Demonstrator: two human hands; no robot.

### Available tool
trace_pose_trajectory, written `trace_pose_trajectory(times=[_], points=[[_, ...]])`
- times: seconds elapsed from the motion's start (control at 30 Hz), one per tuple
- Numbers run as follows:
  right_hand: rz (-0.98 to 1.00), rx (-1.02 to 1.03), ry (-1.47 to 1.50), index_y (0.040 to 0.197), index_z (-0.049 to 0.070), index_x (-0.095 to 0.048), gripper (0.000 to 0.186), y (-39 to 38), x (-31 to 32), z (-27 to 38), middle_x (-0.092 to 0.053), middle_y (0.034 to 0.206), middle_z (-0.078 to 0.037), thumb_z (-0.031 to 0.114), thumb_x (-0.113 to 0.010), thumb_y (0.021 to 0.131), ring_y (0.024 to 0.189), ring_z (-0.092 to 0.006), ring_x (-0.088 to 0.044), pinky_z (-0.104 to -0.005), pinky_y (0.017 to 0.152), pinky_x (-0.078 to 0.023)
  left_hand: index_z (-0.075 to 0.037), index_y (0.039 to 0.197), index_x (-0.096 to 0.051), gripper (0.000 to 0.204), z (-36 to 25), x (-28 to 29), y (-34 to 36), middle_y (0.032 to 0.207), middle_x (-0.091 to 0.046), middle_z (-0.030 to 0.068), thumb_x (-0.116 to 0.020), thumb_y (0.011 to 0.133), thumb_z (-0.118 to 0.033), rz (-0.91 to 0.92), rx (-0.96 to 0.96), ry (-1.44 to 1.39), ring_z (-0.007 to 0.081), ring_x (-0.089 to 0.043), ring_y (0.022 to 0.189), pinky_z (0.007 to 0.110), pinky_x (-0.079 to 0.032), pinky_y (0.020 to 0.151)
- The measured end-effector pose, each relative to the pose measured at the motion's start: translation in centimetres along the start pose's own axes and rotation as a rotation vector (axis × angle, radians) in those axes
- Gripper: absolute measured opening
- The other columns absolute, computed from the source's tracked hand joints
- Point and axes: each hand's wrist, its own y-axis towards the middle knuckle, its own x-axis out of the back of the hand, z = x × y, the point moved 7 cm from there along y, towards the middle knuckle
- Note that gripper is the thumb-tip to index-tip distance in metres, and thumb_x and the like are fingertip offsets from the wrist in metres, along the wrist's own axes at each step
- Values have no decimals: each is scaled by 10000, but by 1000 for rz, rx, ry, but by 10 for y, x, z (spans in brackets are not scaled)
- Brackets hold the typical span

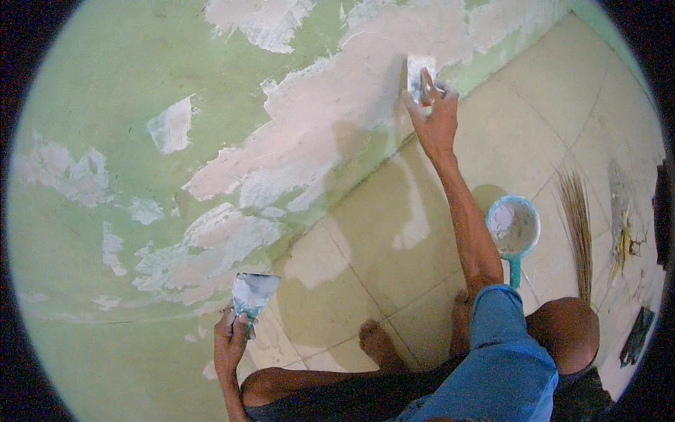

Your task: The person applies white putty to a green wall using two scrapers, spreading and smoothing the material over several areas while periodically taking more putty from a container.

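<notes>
My right hand (434, 105) grips a putty knife (420, 72), its wide blade smeared white and set against the lower part of the wall. The index finger lies along the blade. Around it spreads a large pale pinkish-white patch of filler (330, 105) on the green wall (112, 253). Down at the left, my left hand (232, 334) is closed round the green handle of a second putty knife (254, 292). That blade points up and carries white paste. It is held in front of the wall's foot; whether it touches the wall I cannot tell.
To the right of my right forearm a teal-handled dipper (537, 224) with white paste inside stands on the tiled floor (358, 246). Beyond it lie a bundle of thin broom sticks (576, 232) and some debris (624, 243). A dark strip (636, 336) rests near the right rim.
</notes>
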Motion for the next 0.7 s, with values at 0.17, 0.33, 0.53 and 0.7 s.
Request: trace_pose_trajectory(times=[0.17,0.33,0.53,0.7], points=[[58,-261,201,1413,186,-446,799,24,-10,61,-472,1244,-320,537,-698,740,1107,-441,-508,-484,962,-426,0,881,-565,272,-1,-4,2,691,-565,46,-459,987,-227,17,17,-52,118,-516,582,286,-422,549],[122,-382,210,1420,171,-430,843,7,-16,117,-456,1230,-354,558,-698,720,1104,-472,-510,-498,917,-460,0,886,-569,265,2,-3,0,683,-565,40,-462,984,-223,26,-1,-40,113,-505,582,278,-415,547],[161,-311,187,1408,126,-446,811,-28,-20,171,-508,1065,-279,512,-687,737,995,-420,-546,-463,826,-487,2,889,-571,260,4,-4,1,692,-572,46,-468,979,-218,20,2,-104,120,-520,584,281,-418,547],[114,-38,108,1381,118,-478,777,-55,-26,166,-539,1029,-259,474,-716,733,984,-430,-546,-487,858,-463,9,909,-570,255,5,1,-3,709,-579,54,-465,977,-213,3,6,-40,126,-524,583,292,-432,553]])
